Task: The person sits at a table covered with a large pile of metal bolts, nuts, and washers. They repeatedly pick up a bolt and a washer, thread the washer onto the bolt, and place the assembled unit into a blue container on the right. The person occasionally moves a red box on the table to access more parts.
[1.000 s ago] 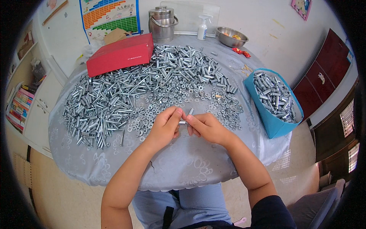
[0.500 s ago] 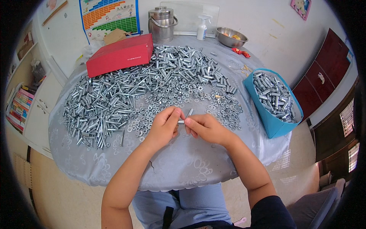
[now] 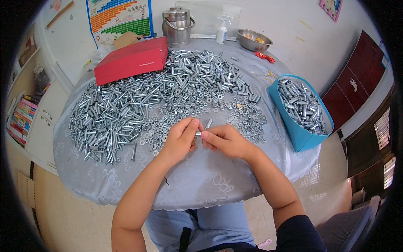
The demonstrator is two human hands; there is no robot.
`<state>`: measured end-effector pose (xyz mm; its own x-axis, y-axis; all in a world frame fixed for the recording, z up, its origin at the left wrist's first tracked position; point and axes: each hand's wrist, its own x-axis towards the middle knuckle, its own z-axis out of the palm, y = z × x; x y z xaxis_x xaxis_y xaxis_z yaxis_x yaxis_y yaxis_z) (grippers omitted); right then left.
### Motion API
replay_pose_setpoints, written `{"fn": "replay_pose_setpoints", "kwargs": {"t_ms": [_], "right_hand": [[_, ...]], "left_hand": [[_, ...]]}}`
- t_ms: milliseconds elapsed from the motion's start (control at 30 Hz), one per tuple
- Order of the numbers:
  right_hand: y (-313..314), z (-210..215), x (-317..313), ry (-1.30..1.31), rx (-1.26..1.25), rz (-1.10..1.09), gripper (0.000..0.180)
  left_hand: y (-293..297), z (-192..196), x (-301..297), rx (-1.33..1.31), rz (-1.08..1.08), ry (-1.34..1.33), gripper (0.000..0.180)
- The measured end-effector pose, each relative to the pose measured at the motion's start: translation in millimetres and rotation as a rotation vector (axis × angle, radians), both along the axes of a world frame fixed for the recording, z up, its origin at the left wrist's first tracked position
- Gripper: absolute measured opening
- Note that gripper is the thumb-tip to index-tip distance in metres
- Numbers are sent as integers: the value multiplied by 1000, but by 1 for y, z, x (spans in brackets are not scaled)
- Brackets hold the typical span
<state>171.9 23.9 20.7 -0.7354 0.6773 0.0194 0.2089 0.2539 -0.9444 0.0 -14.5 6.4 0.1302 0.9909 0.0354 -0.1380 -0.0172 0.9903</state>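
My left hand (image 3: 180,138) and my right hand (image 3: 226,140) meet just above the near middle of the table, both with closed fingers. Between their fingertips lies a silver metal bolt (image 3: 198,134), its left end pinched by the left hand and its right end by the right. A second silver cylindrical piece (image 3: 208,123) sticks up behind the right fingers; whether it is held or lying on the table I cannot tell. Loose nuts and washers (image 3: 163,124) spread just beyond the hands. A large heap of bolts and metal sleeves (image 3: 121,111) lies behind and to the left.
A blue fabric bin (image 3: 308,143) full of metal bolts stands at the right edge of the grey-clothed table (image 3: 201,185). A red box (image 3: 132,63) rests on the heap's far side. Behind are a steel pot (image 3: 177,31), a spray bottle (image 3: 221,32) and a metal bowl (image 3: 254,44).
Hardly anything differs. Both hands stay in place around the bolt, with only a tiny shift of the right fingers.
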Motion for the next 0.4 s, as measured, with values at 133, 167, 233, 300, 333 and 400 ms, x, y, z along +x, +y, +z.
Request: {"fn": "replay_pose_setpoints", "kwargs": {"t_ms": [133, 167, 233, 300, 333, 400], "right_hand": [[-7, 3, -4, 6, 97, -27, 32], [-10, 5, -5, 61, 218, -56, 33], [-1, -1, -2, 13, 123, -22, 37], [3, -6, -1, -23, 10, -4, 41], [3, -7, -1, -37, -57, -3, 43], [3, -8, 0, -52, -125, -5, 46]], "left_hand": [[0, -2, 0, -3, 21, -2, 29], [1, -2, 0, -7, 28, -8, 29], [1, -1, 1, 6, 23, -9, 29], [1, -1, 1, 17, 19, 2, 29], [1, -2, 1, 21, 17, 13, 29], [1, -4, 1, 24, 13, 21, 29]]}}
